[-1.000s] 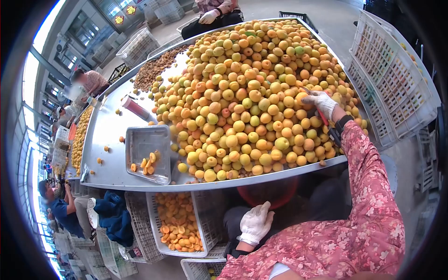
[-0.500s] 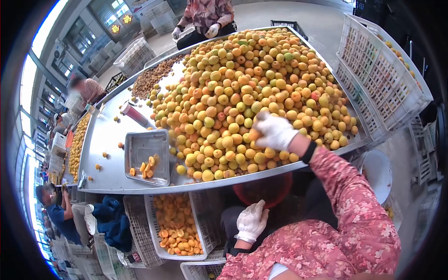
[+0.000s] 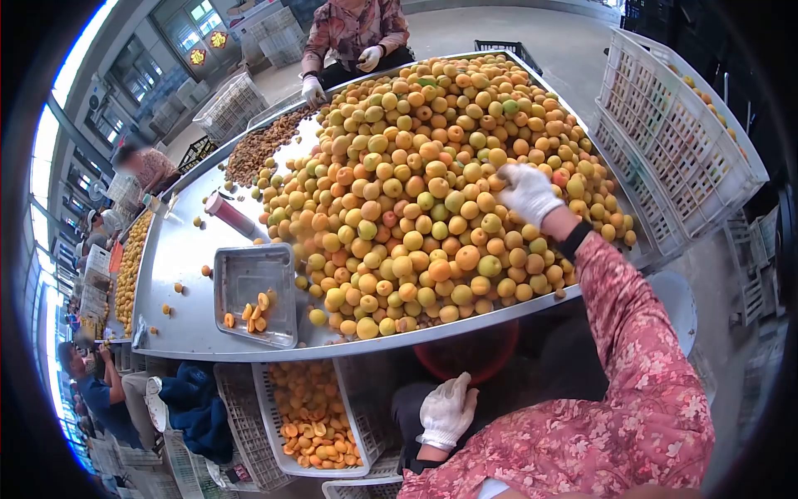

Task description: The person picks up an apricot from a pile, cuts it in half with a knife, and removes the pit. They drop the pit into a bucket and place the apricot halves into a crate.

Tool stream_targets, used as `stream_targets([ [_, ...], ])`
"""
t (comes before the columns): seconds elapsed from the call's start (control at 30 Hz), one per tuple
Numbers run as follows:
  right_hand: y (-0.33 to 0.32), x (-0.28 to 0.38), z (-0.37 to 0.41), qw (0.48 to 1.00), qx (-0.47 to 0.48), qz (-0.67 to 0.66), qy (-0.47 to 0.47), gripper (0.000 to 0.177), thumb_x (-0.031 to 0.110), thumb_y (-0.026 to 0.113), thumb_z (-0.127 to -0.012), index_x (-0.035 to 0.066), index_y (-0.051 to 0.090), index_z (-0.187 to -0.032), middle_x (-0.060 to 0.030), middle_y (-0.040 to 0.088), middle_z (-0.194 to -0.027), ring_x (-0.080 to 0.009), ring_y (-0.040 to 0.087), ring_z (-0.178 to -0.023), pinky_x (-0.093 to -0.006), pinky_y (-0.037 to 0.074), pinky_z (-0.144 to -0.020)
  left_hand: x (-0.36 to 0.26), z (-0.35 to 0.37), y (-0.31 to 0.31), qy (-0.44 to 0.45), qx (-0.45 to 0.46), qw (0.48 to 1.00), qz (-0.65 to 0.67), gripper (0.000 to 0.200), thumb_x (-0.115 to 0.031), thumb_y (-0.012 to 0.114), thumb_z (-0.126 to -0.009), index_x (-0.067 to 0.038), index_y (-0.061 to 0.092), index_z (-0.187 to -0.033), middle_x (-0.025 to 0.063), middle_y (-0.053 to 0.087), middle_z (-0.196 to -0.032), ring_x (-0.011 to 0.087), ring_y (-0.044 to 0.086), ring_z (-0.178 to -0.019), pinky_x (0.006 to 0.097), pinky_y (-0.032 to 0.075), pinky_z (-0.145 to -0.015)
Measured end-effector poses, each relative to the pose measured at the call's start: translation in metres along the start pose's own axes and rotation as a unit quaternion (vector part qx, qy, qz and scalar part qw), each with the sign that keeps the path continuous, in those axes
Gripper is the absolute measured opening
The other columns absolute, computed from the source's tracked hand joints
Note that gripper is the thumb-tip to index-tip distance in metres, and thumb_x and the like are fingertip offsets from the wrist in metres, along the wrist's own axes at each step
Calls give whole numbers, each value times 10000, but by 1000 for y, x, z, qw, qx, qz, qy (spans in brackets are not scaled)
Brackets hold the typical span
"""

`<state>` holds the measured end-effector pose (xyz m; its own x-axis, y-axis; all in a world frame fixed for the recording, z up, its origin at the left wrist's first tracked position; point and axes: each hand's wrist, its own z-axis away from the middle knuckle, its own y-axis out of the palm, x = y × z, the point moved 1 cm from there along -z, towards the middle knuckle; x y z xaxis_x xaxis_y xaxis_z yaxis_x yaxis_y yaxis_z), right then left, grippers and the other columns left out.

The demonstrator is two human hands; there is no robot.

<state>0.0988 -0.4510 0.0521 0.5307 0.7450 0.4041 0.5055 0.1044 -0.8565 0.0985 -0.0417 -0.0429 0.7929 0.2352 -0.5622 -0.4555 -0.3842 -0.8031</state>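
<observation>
My right hand [image 3: 529, 194], in a white glove, reaches over the large heap of whole apricots [image 3: 391, 191], its bent fingers touching fruit on the right part. My gloved left hand [image 3: 448, 411] is low in front of my body, below the table edge, with its fingers curled together; whatever it may hold is hidden. Beneath the table, near that hand, is a dark red bowl [image 3: 467, 353]. A clear tray [image 3: 255, 287] with several apricot pieces sits on the metal table [image 3: 179, 274].
A red-and-clear container [image 3: 230, 216] lies behind the tray. Brown pits [image 3: 266, 150] are piled near a co-worker [image 3: 357, 41] across the table. A white crate [image 3: 363, 432] of halved apricots is below the edge. Stacked crates [image 3: 665, 133] stand at right.
My right hand has moved up and right across the heap, away from the apricot at its fingertips. Fruit at the front has shifted. The co-worker's hand has reached to the table.
</observation>
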Motion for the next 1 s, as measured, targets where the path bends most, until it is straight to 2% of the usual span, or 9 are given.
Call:
stream_targets([
  [0.1, -8, -34, -20, 984, 81, 122, 103, 308, 150, 615, -786, 65, 624, -1081, -199, 654, -1064, -365, 636, -1029, -442, 526, -868, -2, -5, -1, -4, 2, 1000, 10, 351, -182, 699, -818, -96, 578, -1137, 129, 676, -889, 334, 664, -787, 440, 524, -673],
  [0.4, 26, -63, -43, 937, 183, 256, 151, 306, 117, 591, -875, 58, 686, -1159, -187, 613, -1259, -336, 653, -1094, -465, 546, -863, -6, -8, 9, -17, 31, 999, -15, 315, -194, 715, -800, -95, 629, -1087, 120, 686, -905, 323, 668, -805, 436, 527, -696],
  [0.57, -23, -53, -30, 949, 210, 165, 166, 325, 176, 623, -829, 69, 700, -1126, -234, 610, -1243, -384, 655, -1062, -424, 537, -901, -7, -7, 8, -28, 39, 998, -29, 316, -196, 710, -805, -97, 624, -1093, 116, 681, -902, 322, 666, -806, 435, 526, -696],
  [0.63, -34, -68, -28, 963, 132, 146, 182, 374, 232, 713, -765, 82, 709, -1107, -215, 634, -1201, -370, 657, -1053, -422, 535, -905, -6, -5, 8, -17, 35, 999, -25, 318, -197, 707, -809, -97, 619, -1098, 113, 678, -896, 323, 664, -803, 434, 526, -698],
  [0.7, -54, -80, -21, 977, 92, 138, 134, 549, 267, 770, -657, 120, 671, -1177, -187, 673, -1056, -378, 668, -986, -404, 540, -881, -7, -5, 9, -14, 30, 999, -18, 319, -195, 705, -811, -96, 616, -1101, 116, 681, -903, 324, 666, -809, 432, 527, -703],
  [0.73, -60, -94, -25, 974, 141, 71, 162, 639, 268, 821, -578, 92, 672, -1174, -182, 682, -1035, -345, 678, -960, -381, 540, -870, -7, -6, 9, -15, 36, 999, -25, 321, -190, 705, -811, -94, 614, -1104, 117, 683, -910, 324, 667, -812, 432, 528, -704],
  [0.77, -62, -108, -29, 974, 142, 71, 163, 639, 268, 821, -578, 92, 672, -1174, -182, 682, -1035, -345, 678, -960, -381, 540, -870, -8, -8, 9, -13, 42, 999, -32, 324, -186, 705, -810, -92, 612, -1106, 119, 685, -916, 324, 668, -816, 432, 529, -706],
  [0.83, -57, -124, -32, 957, 231, 30, 171, 665, 244, 829, -550, 57, 673, -1169, -186, 693, -1016, -319, 683, -944, -360, 540, -856, -9, -10, 11, -12, 43, 999, -30, 324, -184, 706, -811, -91, 612, -1107, 122, 687, -922, 325, 670, -819, 432, 530, -709],
  [1.0, -62, -125, -34, 947, 256, 25, 194, 655, 251, 828, -570, 33, 668, -1167, -170, 715, -1014, -261, 693, -912, -341, 541, -829, -11, -13, 12, -9, 36, 999, -23, 320, -175, 705, -814, -87, 611, -1108, 134, 686, -919, 335, 668, -814, 434, 532, -709],
])
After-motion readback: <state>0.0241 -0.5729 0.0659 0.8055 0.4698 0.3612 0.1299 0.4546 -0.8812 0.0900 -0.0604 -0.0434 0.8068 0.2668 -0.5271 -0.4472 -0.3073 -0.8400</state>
